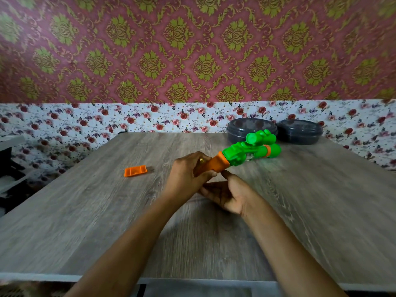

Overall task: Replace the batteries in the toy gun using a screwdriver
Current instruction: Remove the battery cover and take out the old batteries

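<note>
An orange cover (135, 171) lies on the table (85, 211), left of centre. At centre, the left hand (188, 174) is curled round the orange grip of the gun (250, 151), whose green body slants to the upper right. Just below, the right hand (227, 194) is cupped with its thumb by the grip; I cannot tell if it holds anything. Two dark tubs (300, 130) stand behind the gun.

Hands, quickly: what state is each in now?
Left hand: grips the gun by its handle.
Right hand: thumb at the handle; grip cannot be told.
</note>
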`<state>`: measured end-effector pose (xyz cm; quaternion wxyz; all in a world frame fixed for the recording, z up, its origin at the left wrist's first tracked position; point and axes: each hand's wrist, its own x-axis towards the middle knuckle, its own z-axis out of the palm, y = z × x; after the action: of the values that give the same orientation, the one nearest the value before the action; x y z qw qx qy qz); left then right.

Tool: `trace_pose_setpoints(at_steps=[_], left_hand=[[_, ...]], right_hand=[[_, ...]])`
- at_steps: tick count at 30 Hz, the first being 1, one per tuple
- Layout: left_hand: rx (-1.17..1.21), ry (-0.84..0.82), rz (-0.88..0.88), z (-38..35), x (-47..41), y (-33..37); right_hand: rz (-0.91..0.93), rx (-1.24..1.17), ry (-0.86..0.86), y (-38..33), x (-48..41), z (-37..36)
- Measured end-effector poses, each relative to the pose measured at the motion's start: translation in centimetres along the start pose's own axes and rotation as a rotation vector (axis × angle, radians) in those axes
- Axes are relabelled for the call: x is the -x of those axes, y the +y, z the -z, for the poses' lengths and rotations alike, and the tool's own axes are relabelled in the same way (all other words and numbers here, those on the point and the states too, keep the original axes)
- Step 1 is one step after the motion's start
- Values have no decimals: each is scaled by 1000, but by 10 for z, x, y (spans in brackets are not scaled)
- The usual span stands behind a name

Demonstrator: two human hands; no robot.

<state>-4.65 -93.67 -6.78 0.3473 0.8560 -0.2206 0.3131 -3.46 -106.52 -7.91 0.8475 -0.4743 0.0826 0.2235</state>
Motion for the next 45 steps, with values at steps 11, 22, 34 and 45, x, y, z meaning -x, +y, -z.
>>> trace_pose_setpoints(at_steps=[11, 22, 34, 45], left_hand=[[10, 27, 14, 1, -1, -3], [64, 72, 138, 1, -3, 0], [51, 191, 222, 0, -2, 5], [61, 310, 311, 7, -5, -2]], right_hand=[[-23, 50, -3, -1, 9, -5], [-69, 130, 41, -1, 11, -7], [-49, -33, -115, 7, 15, -18], [-24, -56, 46, 6, 14, -17]])
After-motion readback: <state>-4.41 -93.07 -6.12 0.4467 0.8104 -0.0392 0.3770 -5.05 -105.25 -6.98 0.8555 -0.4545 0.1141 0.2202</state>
